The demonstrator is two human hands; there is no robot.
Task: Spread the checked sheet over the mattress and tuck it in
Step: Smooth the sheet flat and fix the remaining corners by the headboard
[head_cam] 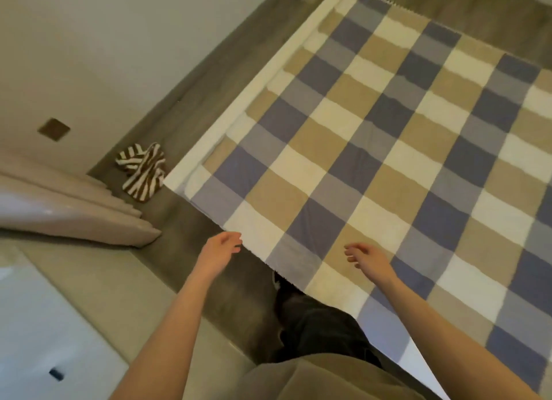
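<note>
The sheet lies flat over the mattress, ahead of both hands. The left hand, fingers loose and empty, hovers just beside its near edge; the right hand, fingers apart, hangs over it.

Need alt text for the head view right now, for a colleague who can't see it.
Both bare hands, left hand and right hand, reach open over the near edge of the checked sheet spread on the mattress. Striped slippers lie on the floor beside it.
</note>
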